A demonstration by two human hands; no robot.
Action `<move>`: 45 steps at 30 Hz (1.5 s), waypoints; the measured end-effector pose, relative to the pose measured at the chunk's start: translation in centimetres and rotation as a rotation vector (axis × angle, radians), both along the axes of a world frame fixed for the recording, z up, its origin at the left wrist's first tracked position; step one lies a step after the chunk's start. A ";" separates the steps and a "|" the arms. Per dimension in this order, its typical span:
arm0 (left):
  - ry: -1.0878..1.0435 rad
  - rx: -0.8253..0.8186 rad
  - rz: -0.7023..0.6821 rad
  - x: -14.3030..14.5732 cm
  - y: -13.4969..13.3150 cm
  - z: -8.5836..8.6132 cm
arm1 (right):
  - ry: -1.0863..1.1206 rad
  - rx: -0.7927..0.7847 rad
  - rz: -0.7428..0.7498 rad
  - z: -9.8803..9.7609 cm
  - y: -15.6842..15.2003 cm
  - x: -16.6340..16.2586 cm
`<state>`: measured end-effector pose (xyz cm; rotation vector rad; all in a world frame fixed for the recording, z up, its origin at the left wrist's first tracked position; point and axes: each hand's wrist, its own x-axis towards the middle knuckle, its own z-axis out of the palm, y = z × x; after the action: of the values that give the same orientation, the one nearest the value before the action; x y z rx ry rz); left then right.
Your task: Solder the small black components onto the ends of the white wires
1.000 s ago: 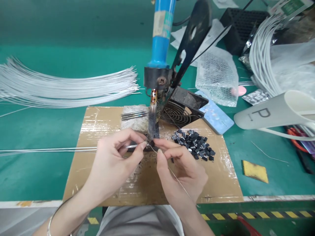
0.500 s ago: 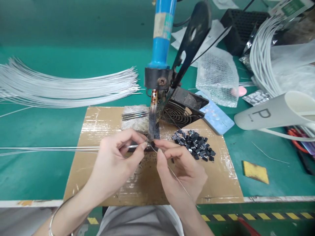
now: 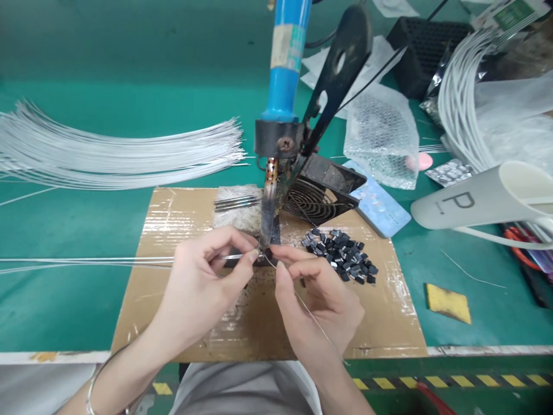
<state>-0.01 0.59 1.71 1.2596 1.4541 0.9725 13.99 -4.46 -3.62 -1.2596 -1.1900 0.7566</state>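
Note:
My left hand (image 3: 211, 276) pinches the ends of a few white wires (image 3: 151, 261) that run off to the left. Between thumb and forefinger, my right hand (image 3: 317, 294) holds a thin solder wire (image 3: 317, 323), whose free end trails down past the palm. Both sets of fingertips meet just below the tip of a blue-handled soldering iron (image 3: 268, 216), which points down in a black metal stand (image 3: 332, 80). The joint at the tip is too small and covered to make out. A pile of small black connectors (image 3: 341, 253) lies right of my right hand.
Under the hands lies a cardboard sheet (image 3: 173, 323). Behind it are a small fan (image 3: 311, 199) and a pad with metal rods (image 3: 237, 202). A bundle of white wires (image 3: 129, 153) lies left; a white cup (image 3: 466, 199), blue case (image 3: 380, 204) and yellow sponge (image 3: 448, 302) lie right.

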 end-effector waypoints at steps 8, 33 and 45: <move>0.000 0.015 -0.006 0.0 0.0 0.1 | -0.008 0.016 -0.006 -0.1 -0.1 -0.2; 0.045 0.010 -0.023 -0.1 -0.2 0.0 | -0.209 0.132 -0.031 0.5 0.1 -0.2; 0.048 0.005 -0.027 -0.1 -0.2 -0.1 | -0.244 0.146 -0.053 0.4 0.1 -0.2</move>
<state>-0.09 0.43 1.57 1.3115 1.4684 0.9343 13.77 -4.32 -3.24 -1.2812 -1.3772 0.4765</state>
